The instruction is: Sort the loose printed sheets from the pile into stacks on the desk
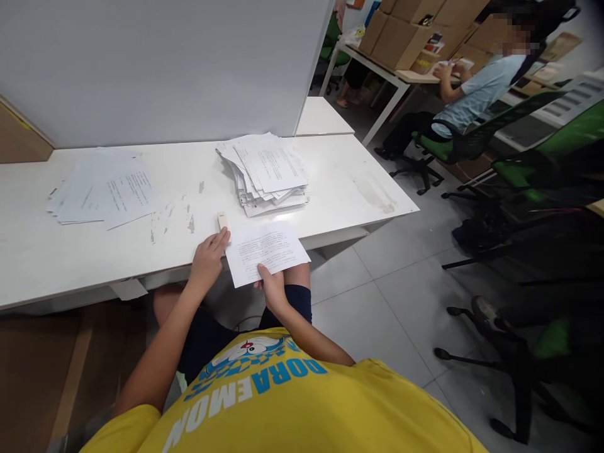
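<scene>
My left hand (208, 257) is at the table's front edge, its fingers together over a small cream stapler (222, 221) beside the paper's upper left corner. Only the far end of the stapler shows past my fingertips. A printed sheet of paper (267, 248) juts out over the edge towards me. My right hand (274, 290) pinches its near edge, thumb on top and fingers underneath. Whether it is one sheet or more, I cannot tell. Just beyond lies a thick, uneven stack of printed papers (271, 167).
A lower, fanned pile of papers (106, 189) lies on the left of the white table (184, 170). Behind rises a grey partition (160, 69). A cardboard box (21, 135) stands far left. To the right, a person (486, 91) sits among green chairs (542, 151) and boxes.
</scene>
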Tool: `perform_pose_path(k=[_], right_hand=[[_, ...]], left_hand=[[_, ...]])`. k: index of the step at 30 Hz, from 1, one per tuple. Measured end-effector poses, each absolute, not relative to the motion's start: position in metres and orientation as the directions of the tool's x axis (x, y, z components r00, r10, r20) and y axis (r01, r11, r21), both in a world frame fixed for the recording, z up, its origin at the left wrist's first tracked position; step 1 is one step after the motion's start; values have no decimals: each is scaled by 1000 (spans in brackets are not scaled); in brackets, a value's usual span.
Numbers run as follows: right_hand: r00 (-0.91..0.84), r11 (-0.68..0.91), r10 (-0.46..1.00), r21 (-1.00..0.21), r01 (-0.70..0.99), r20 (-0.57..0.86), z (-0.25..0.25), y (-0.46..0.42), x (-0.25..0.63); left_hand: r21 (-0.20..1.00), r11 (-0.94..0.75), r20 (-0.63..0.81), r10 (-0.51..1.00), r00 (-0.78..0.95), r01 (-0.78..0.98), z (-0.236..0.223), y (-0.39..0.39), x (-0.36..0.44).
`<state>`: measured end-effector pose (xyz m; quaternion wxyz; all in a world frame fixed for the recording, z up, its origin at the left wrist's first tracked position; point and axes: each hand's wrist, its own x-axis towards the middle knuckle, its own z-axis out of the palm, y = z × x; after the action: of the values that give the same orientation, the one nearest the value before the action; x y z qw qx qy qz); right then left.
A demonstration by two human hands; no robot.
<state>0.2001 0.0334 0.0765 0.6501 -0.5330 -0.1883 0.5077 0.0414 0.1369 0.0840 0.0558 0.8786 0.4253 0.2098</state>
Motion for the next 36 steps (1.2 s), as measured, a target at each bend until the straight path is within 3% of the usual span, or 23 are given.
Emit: perform_pose_path(k=[6,11,14,16,18,21,23,27,32,34,36], right_hand=[[417,-122,879,-954,-274,-232,95,30,214],[468,88,874,-991,105,127,170,86,283],[406,209,874,-960,186,269,210,170,338],[326,166,917,-963,211,230,222,230,367],[250,26,964,-971,239,87,225,279,387],[316,-331,922,-878,345,-224,219,319,398],[396,-401,886,-826,397,-240,212,325,398],[489,-246,872,-862,443,2,200,308,395],[558,-4,771,-874,486,307,174,237,347],[591,163,699,-894,416,403,154,199,301],[502,285,750,-896,341,430,135,165,249]], left_hand=[[330,-622,334,781,528,710,85,145,39],[422,-559,331,828,453,713,81,141,48],[511,-547,358,837,414,663,83,134,47],[555,-531,376,847,377,640,91,141,33],[533,-511,362,858,364,674,101,161,6],[367,-435,288,894,345,822,116,213,-49],[287,-326,247,934,259,901,119,248,-83],[341,-100,219,975,24,935,109,285,-117],[387,-47,273,960,-66,921,103,282,-117],[423,33,291,941,-171,905,105,280,-117],[472,152,263,916,-303,868,107,280,-117]])
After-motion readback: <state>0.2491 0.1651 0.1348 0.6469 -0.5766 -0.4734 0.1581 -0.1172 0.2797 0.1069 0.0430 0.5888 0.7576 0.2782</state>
